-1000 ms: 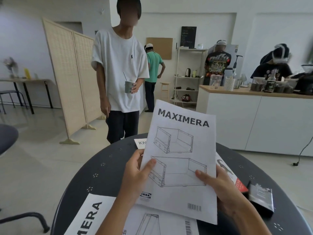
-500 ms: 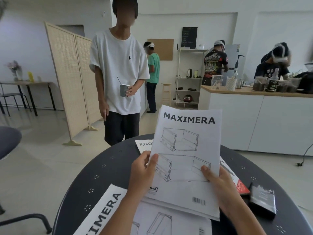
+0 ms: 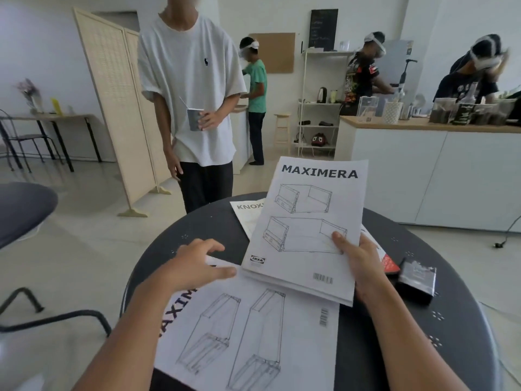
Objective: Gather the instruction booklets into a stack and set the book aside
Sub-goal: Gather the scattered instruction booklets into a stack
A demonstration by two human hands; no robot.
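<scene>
The white MAXIMERA booklet (image 3: 307,227) has black line drawings; the bench (image 3: 400,328) under the fingers (image 3: 338,238) is dark grey.

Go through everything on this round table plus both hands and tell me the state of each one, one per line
Left hand: open, fingers spread on the lower booklet.
Right hand: gripping the upper booklet.
Upper MAXIMERA booklet: lifted, tilted, closed.
Lower MAXIMERA booklet: flat on the table, closed.
KNOX booklet: flat, partly covered.
Red-cornered book: mostly hidden.
Black packet: lying beside the book.
Table: dark, round.
</scene>
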